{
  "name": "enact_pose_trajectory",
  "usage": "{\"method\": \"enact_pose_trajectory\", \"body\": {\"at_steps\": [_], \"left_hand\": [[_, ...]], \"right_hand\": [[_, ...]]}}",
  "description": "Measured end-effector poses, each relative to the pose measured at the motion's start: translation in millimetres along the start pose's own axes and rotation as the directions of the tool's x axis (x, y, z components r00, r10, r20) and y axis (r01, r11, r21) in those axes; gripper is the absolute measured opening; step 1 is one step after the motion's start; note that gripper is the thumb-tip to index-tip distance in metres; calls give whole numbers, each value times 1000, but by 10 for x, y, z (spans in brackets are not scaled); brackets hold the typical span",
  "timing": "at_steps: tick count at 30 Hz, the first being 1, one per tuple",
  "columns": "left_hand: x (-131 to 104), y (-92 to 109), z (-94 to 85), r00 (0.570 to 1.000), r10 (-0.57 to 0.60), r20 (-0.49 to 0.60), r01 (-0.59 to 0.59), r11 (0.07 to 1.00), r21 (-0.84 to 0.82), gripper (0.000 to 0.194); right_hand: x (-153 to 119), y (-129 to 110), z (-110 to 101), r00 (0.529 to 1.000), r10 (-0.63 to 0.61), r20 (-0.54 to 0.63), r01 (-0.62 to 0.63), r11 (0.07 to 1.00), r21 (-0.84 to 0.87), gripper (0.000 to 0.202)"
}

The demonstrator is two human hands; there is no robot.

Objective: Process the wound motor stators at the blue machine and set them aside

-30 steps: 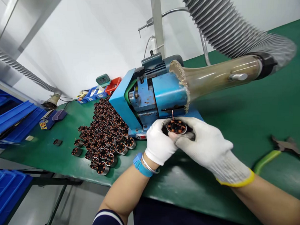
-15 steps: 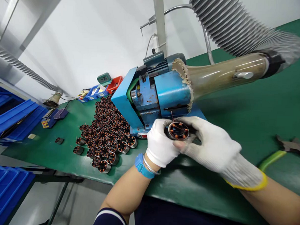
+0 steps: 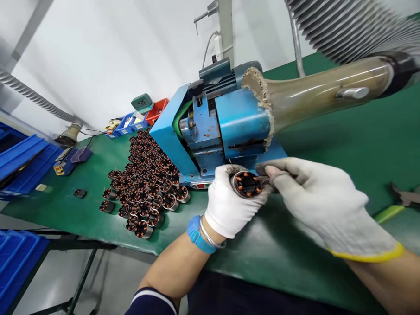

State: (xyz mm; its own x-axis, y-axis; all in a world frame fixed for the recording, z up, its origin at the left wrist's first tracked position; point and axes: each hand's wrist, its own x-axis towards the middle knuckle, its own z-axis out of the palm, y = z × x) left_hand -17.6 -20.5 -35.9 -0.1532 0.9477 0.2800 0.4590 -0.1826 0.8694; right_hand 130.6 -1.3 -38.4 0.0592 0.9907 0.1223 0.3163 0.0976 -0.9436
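My left hand (image 3: pixel 231 200), in a white glove, is wrapped round a motor stator (image 3: pixel 247 184): a silvery ring with copper windings and a dark middle, its open face turned up toward me. Close by on the right, my right hand (image 3: pixel 312 199), gloved too, has thumb and forefinger pinched together beside the stator's rim. What sits in that pinch is too small to make out. Both hands are just in front of a blue belt-driven machine (image 3: pixel 246 124) with a slot in its rounded cover. Many similar stators (image 3: pixel 149 187) stand grouped left of the machine.
A clear brownish duct (image 3: pixel 313 94) runs from the machine to a grey corrugated hose (image 3: pixel 344 28). Green-handled pliers (image 3: pixel 390 212) lie at the right on the green table (image 3: pixel 353 145). Small bins and a clock (image 3: pixel 142 102) stand behind; blue crates (image 3: pixel 18 165) are at the left.
My right hand has let go of the stator's far side and drawn right, now pinching at its rim. The stator stays in my left hand, turned somewhat. The view has shifted slightly.
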Motion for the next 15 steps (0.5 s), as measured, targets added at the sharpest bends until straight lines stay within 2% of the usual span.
{"method": "enact_pose_trajectory", "body": {"at_steps": [2,4,6,8,10,11,13,15], "left_hand": [[11,36,16,999,-33,-41,29,996,-81,54],[33,38,10,996,-15,-88,6,994,-106,55],[47,9,-12,995,20,-93,-28,996,-87,56],[41,-35,-33,996,90,-22,-92,993,-69,59],[21,-73,-36,983,176,55,-173,983,-59,58],[11,-86,-29,977,200,70,-196,979,-54,56],[-3,-93,-2,984,176,33,-175,984,-41,49],[-2,-87,25,994,104,-26,-105,993,-44,45]], "right_hand": [[79,9,4,986,166,22,-166,952,258,23],[118,-24,16,971,234,58,-236,871,431,27],[94,-84,36,977,188,101,-214,870,444,34],[28,-139,62,991,80,109,-113,930,350,38],[-29,-158,81,999,-26,40,15,967,254,30],[-38,-151,83,999,-43,7,41,972,232,27],[-5,-110,69,999,33,-41,-20,961,277,25],[74,-55,42,982,166,-93,-107,886,452,27]]}}
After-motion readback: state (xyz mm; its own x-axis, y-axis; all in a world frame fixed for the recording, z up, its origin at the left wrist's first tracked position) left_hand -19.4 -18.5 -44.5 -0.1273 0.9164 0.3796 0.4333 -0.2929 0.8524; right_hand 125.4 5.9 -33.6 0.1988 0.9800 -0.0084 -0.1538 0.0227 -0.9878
